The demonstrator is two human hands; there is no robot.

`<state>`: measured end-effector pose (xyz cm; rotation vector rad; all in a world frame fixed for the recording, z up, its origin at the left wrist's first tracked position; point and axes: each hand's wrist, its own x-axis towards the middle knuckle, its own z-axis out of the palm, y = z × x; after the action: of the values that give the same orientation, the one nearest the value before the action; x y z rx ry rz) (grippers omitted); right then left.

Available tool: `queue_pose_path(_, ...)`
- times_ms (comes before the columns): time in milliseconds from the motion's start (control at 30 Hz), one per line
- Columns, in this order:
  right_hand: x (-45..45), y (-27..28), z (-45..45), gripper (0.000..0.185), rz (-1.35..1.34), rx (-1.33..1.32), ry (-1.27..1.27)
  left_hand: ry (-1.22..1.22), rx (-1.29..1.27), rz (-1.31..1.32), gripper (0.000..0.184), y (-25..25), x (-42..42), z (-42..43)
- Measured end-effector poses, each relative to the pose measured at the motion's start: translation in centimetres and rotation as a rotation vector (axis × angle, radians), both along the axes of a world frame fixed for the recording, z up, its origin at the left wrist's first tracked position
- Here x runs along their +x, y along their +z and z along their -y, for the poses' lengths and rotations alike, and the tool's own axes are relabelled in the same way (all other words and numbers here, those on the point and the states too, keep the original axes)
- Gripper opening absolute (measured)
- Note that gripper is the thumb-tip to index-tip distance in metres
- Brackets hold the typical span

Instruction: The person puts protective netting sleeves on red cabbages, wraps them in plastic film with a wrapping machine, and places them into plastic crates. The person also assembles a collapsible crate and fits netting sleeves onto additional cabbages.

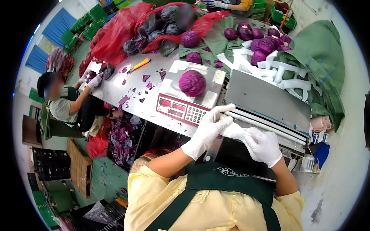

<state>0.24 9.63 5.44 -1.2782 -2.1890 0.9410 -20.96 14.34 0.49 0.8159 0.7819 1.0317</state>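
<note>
Both of my hands wear white gloves and are close together in front of my chest. Between them is a short white foam sleeve (233, 132). My left hand (206, 133) has its fingers closed on one end, with the index finger sticking out. My right hand (264, 146) pinches the other end. Just beyond my left hand stands a red and white digital scale (173, 109), and a peeled purple cabbage (192, 83) rests on its platform. To the right of the scale is a flat grey machine (266, 100) with a long front bar.
White foam sleeves (246, 61) lie piled behind the machine, near several purple cabbages (266, 45) on green cloth. An orange-handled knife (140, 64) and leaf scraps are on the metal table (133, 102). A co-worker (69, 102) sits at left; another person's gloved hand (217, 4) shows at the top.
</note>
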Motion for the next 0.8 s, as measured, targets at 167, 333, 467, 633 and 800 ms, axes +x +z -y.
queue_pose_path(167, -2.1, -4.0, -2.9, 0.038, -0.704, -0.390, -0.108, 0.059, -0.151, 0.173, 0.019, -1.1, -0.5, -0.1)
queue_pose_path(333, -9.5, -7.0, -3.4, 0.029, -1.161, -0.614, -0.543, 0.341, 0.254, -0.082, 0.012, -3.0, 0.4, -0.5)
queue_pose_path(467, -8.8, -7.1, -3.6, 0.020, -1.020, -0.490, -0.438, 0.499, 0.610, -0.461, 0.022, -2.1, -0.5, -1.3)
queue_pose_path(633, -11.2, -5.0, -3.5, 0.020, -0.913, -0.346, -0.438, 0.511, 0.885, -0.536, 0.029, -2.1, -1.7, -2.5)
queue_pose_path(800, -10.4, -6.8, -4.4, 0.007, -0.991, -0.524, -0.553, 0.473, 0.891, -0.416, 0.021, -3.2, -2.7, -4.0)
